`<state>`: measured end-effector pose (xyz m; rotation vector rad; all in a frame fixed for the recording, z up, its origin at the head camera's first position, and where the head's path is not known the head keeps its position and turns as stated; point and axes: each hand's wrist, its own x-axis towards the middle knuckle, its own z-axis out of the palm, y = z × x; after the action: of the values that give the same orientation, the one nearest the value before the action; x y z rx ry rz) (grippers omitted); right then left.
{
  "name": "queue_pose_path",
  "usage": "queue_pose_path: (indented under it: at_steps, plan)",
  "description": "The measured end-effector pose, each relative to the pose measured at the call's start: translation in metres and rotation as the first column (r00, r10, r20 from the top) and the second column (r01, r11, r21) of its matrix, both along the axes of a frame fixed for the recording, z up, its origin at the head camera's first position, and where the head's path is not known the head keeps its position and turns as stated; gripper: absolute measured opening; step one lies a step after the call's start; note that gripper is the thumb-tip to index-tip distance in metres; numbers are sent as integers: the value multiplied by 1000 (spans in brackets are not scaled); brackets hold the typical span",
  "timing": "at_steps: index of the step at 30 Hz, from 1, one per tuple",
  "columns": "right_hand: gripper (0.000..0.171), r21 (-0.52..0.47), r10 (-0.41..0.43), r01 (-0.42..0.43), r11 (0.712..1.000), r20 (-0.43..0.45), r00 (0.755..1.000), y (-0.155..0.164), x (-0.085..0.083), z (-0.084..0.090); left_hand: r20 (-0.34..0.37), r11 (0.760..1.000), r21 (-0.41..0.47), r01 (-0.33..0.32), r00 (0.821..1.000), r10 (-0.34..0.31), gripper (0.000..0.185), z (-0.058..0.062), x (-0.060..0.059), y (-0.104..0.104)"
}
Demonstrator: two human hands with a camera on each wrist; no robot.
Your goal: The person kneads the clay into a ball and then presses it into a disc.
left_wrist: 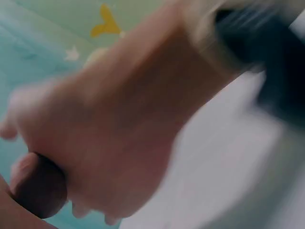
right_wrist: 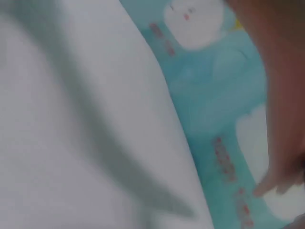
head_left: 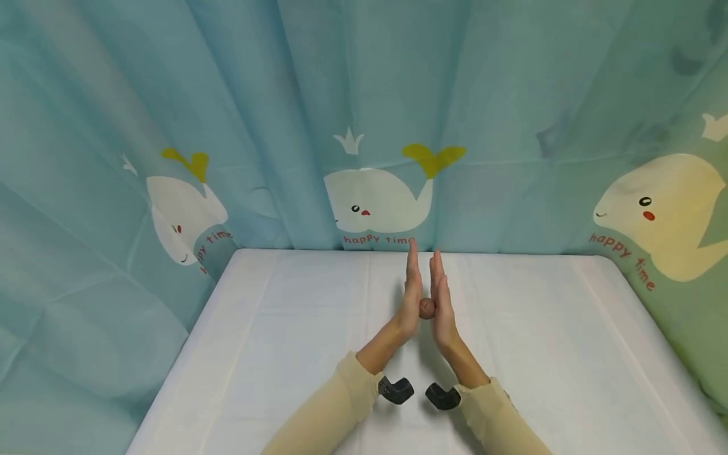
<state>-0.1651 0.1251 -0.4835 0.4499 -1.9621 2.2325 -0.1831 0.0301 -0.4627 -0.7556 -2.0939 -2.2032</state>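
Observation:
Between the two palms sits a small brown ball that looks like modelling clay, with faint creases on its surface. My left hand presses it from the left, fingers straight and pointing away from me. From the other side my right hand presses with its palm, its fingers straight too. The left wrist view shows the ball dark and round against the left palm, blurred. In the right wrist view the right hand fills the right edge, and the ball is mostly out of frame.
Both hands are above a table with a white cloth. A blue-green curtain with printed whales hangs behind and beside it. Black wrist cameras stick out inward from the beige sleeves, close to each other.

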Motion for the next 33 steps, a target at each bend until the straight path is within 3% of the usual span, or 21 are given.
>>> queue_pose_path:
  at_steps: [3, 5, 7, 10, 13, 16, 19, 23, 27, 30, 33]
  plan:
    - [58, 14, 42, -41, 999, -50, 998, -10, 13, 4, 14, 992, -74, -103, 995, 104, 76, -3, -11, -4]
    - [59, 25, 46, -44, 999, -97, 994, -13, 15, 12, 13, 984, -118, -134, 991, 137, 81, -7, -14, -5]
    - [60, 35, 25, -21, 999, -123, 992, -11, 10, 21, 21, 988, -117, -101, 994, 104, 81, -11, -11, -3]
    - [58, 51, -19, 24, 998, -95, 995, 0, -4, 26, 29, 999, -48, -17, 999, 18, 75, -15, 0, 2]
    - [56, 24, -7, 7, 1000, -7, 1000, 8, -13, 18, 22, 998, 58, 39, 999, -41, 71, -8, 8, 5]
    - [58, -53, 28, -24, 998, 67, 997, 6, -9, 4, 8, 993, 107, 47, 999, -48, 73, 3, 10, 5]
    - [62, -98, 60, -55, 994, 56, 997, -5, 4, -2, 1, 996, 83, -9, 1000, 9, 72, 6, 4, 1]
    - [61, -49, 67, -68, 996, -36, 997, -15, 21, 6, -15, 992, -46, -116, 993, 116, 71, -5, -5, -5]
    - [60, -33, -10, 7, 999, -84, 996, -7, 17, 22, -29, 990, -132, -51, 998, 47, 74, -15, 0, -2]
    - [61, -49, -52, 50, 998, -38, 998, 4, 3, 26, -35, 998, -54, 35, 999, -37, 68, -17, 9, 3]
    - [60, -73, -37, 42, 996, 60, 998, 11, -6, 17, -45, 998, 9, 68, 997, -68, 66, -14, 17, 7]
